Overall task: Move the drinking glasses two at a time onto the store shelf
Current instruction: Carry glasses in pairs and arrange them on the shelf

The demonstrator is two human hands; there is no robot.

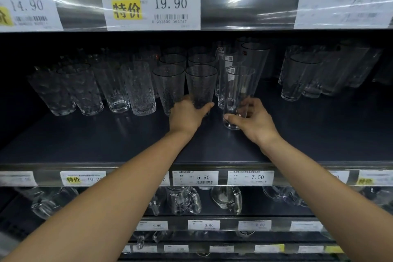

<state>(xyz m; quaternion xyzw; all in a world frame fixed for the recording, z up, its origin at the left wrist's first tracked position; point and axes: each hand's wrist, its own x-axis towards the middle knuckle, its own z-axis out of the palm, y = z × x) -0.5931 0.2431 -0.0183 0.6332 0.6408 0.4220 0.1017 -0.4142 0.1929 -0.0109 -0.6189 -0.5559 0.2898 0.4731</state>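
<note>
Now both arms reach into the dark shelf [106,140]. The left hand [188,116] holds a bumpy glass [201,85] low down, near its bottom. Its fingers go round the left side and its thumb presses on the right side. This glass stands at the front of a line of glasses just like it, and one more bumpy one is just beside it on the left.

The right hand [254,122] holds a tall smooth glass [238,91], also near its bottom. The thumb lies across the front and the fingers curl behind, so they show through the glass. This glass has a small sticker near its rim. Its bottom is down by the shelf, a bit nearer the front edge than the bumpy glass. I cannot tell if it sits on the shelf or is just above it.

The two held glasses are near each other with a small gap between them. Rows of glasses [85,89] stand to the left, and a bunch of glasses [302,76] stands well apart on the right. A white price tag [150,7] that says 19.90 hangs on the shelf edge above. Glass mugs [184,200] sit on the shelf below.
</note>
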